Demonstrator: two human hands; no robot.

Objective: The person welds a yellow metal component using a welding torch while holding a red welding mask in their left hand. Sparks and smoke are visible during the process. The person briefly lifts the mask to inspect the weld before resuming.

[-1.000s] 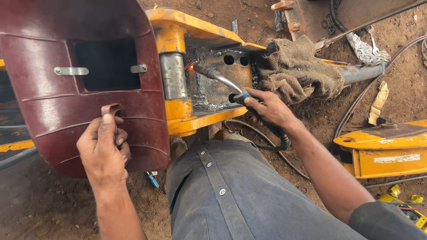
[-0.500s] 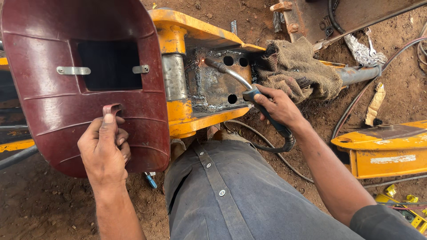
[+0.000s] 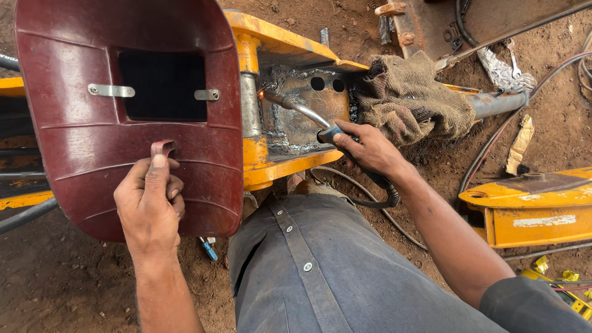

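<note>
Fingers of the right hand [image 3: 370,148] are curled shut around the dark grip of a welding torch [image 3: 308,114], the thumb lying along the top of the handle. The torch's curved metal neck runs up and to the left from the fist, and its tip sits against the grey, scorched steel plate [image 3: 302,126] inside the yellow frame [image 3: 277,43], right beside a vertical steel pin [image 3: 250,105]. A small orange glow shows at the tip. The torch's black cable [image 3: 376,200] leaves the heel of the hand, loops under the wrist and trails off over the dirt floor [image 3: 74,283].

The left hand [image 3: 148,206] grips a dark red welding shield [image 3: 129,117] by a small handle loop on its lower half; the thumb presses up against the loop and the other fingers are folded closed beneath it. The shield stands upright just left of the weld spot, its dark rectangular window toward the top, flanked by two metal clips.

A coarse brown cloth [image 3: 413,102] is draped over the frame just above and to the right of the right hand, close to the knuckles but not touching them. The person's knee, in dark blue-grey trousers [image 3: 320,271], fills the lower middle. Another yellow machine part [image 3: 530,206] lies well apart on the right.
</note>
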